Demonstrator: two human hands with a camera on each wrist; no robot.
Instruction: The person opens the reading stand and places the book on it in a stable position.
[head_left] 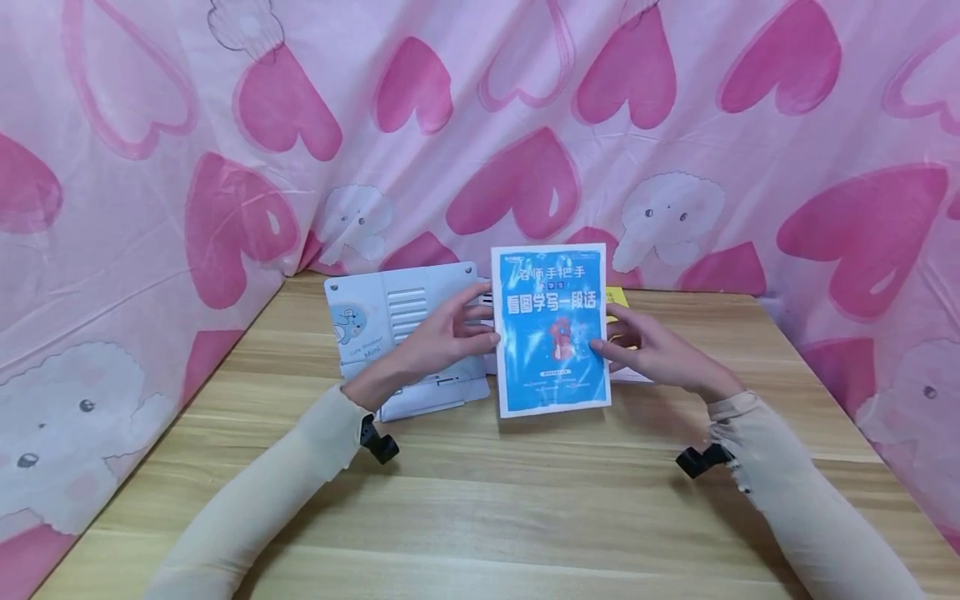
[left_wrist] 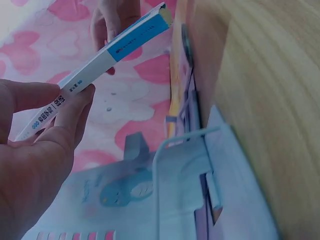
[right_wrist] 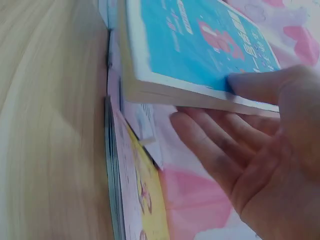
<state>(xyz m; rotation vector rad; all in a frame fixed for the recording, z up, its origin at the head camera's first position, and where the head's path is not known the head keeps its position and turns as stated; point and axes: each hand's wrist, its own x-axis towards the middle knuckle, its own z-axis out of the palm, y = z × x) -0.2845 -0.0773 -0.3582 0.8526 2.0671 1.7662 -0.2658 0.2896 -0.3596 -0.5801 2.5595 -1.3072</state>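
Blue book: the left hand and right hand pinch its side edges. Tabletop stretches out before it.

Left sleeve, 7 o'clock in head view: long, pale cream, plain cloth, fairly snug, soft creases down length. Black wrist mount at its cuff's 4 o'clock: small, blocky, hooked end. Right sleeve, 5 o'clock: same cream cloth, cuff bunched into puckers. Second black mount at that cuff's 8 o'clock: similar angular shape. Left grip, right grip: both bare.
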